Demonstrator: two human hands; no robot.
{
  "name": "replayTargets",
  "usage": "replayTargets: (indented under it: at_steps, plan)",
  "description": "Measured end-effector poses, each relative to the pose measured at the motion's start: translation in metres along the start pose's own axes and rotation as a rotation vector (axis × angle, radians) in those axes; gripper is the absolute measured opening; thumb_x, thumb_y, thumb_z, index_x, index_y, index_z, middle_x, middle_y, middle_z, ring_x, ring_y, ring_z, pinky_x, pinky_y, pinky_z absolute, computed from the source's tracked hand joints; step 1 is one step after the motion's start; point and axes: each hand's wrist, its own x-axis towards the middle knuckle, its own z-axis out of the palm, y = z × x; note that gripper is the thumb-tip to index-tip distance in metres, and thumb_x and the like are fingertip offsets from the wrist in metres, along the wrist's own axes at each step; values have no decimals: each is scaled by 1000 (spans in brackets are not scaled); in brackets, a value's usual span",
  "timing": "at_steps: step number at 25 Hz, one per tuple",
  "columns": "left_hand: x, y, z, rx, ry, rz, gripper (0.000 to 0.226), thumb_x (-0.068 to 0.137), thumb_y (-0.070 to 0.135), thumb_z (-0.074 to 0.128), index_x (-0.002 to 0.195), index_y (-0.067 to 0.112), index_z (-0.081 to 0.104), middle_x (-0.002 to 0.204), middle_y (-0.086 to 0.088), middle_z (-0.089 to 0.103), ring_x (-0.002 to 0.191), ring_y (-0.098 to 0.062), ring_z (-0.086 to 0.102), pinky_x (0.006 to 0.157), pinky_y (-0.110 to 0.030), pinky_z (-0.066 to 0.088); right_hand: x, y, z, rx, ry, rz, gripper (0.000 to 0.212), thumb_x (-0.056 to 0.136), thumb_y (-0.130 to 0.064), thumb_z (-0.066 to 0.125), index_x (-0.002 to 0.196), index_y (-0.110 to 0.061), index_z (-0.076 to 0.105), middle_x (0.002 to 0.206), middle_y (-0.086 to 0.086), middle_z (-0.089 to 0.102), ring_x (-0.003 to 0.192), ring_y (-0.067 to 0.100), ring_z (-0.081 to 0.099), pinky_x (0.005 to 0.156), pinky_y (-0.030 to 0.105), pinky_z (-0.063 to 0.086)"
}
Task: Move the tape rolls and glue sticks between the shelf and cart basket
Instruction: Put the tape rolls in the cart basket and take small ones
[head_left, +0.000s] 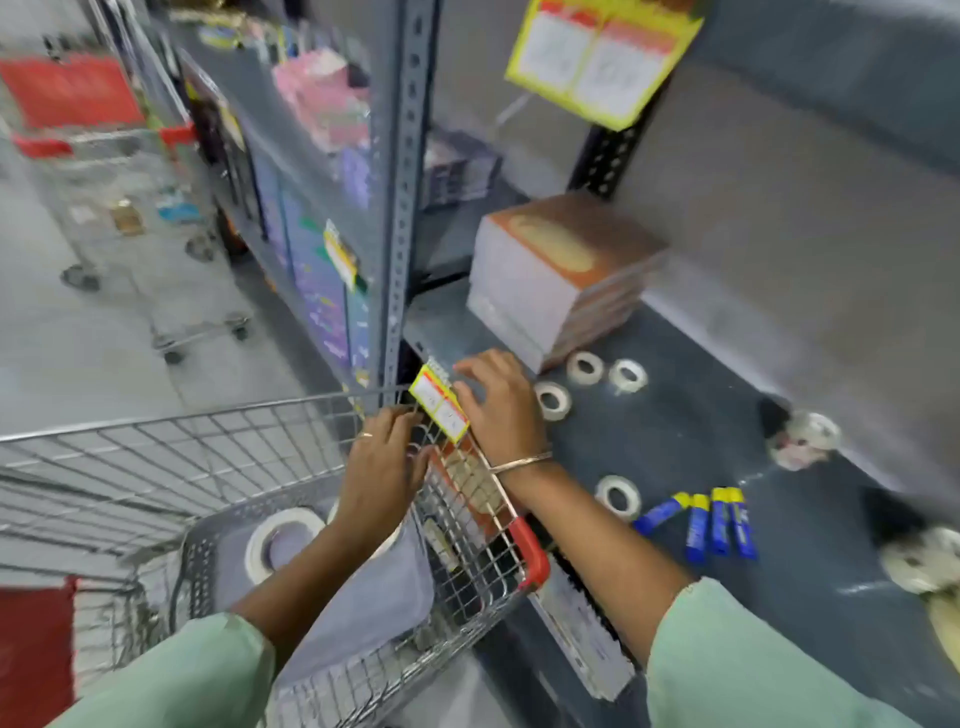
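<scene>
Several white tape rolls lie flat on the dark shelf (701, 415): one (553, 400) right beside my right hand, two (584, 368) (627, 375) farther back, one (618, 496) next to my right forearm. Several blue-and-yellow glue sticks (698, 525) lie side by side just right of it. In the wire cart basket (498, 525) a larger tape roll (280, 540) lies on a grey sheet; a second one is mostly hidden under my left arm. My left hand (382, 470) rests against the basket's right wall, holding nothing. My right hand (498, 405) hovers palm down over the shelf's front edge, fingers spread and empty.
A yellow price tag (439, 410) sticks out between my hands. A stack of flat boxes (561, 275) stands behind the rolls. Clear tape dispensers (802, 439) (924, 561) sit at the shelf's right. A grey upright post (402, 208) borders the shelf. Another cart (130, 171) stands in the aisle.
</scene>
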Motion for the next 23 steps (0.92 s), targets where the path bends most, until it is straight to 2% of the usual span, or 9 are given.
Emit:
replayTargets:
  at_steps: [3, 7, 9, 11, 13, 15, 20, 23]
  plan:
    - [35, 71, -2, -29, -38, 168, 39, 84, 30, 49, 112, 4, 53, 114, -18, 57, 106, -31, 51, 90, -30, 34, 5, 37, -79, -99, 95, 111, 10, 74, 1, 59, 80, -1, 66, 86, 21, 65, 87, 36, 60, 77, 37, 41]
    - [70, 133, 14, 5, -255, 98, 48, 84, 18, 62, 126, 4, 43, 130, -16, 46, 118, -37, 44, 99, -43, 38, -8, 93, -144, -183, 38, 351, 8, 75, 3, 66, 81, 2, 70, 89, 25, 70, 84, 35, 65, 80, 44, 52]
    - [82, 144, 27, 49, -379, 90, 52, 85, 16, 61, 130, 4, 39, 139, -16, 39, 121, -38, 43, 101, -47, 42, -21, 100, -151, -159, -126, 443, 17, 74, -5, 74, 89, 2, 71, 94, 24, 72, 80, 24, 63, 85, 46, 53]
    - [87, 145, 41, 63, -470, 102, 49, 85, 15, 61, 129, 4, 41, 142, -15, 37, 122, -38, 43, 101, -48, 42, -40, 95, -145, -187, -370, 428, 35, 72, -15, 78, 103, -1, 68, 106, 20, 70, 92, 24, 64, 93, 39, 51]
    - [87, 145, 51, 101, -483, 115, 42, 86, 15, 58, 125, 4, 46, 138, -16, 43, 120, -37, 45, 101, -45, 42, -57, 88, -136, -267, -579, 374, 50, 71, -24, 79, 114, -6, 62, 116, 17, 62, 107, 29, 59, 94, 33, 47]
    - [88, 144, 56, 121, -433, 115, 39, 87, 13, 56, 125, 7, 49, 138, -15, 43, 121, -36, 44, 102, -44, 41, -67, 86, -130, -344, -674, 319, 58, 67, -30, 80, 117, -10, 58, 119, 15, 55, 111, 31, 54, 93, 35, 46]
    - [91, 146, 53, 75, -391, 108, 37, 91, 4, 46, 128, 11, 47, 148, -10, 31, 122, -37, 42, 100, -46, 45, -64, 94, -130, -359, -660, 282, 47, 70, -23, 76, 113, -12, 59, 119, 14, 53, 111, 31, 52, 92, 37, 47]
    - [106, 162, 56, 112, -387, 218, 49, 88, 3, 51, 135, 12, 39, 146, -12, 30, 131, -35, 34, 109, -43, 38, -31, 106, -143, -303, -530, 327, 41, 69, -18, 76, 107, -11, 63, 116, 15, 58, 109, 33, 55, 91, 38, 50]
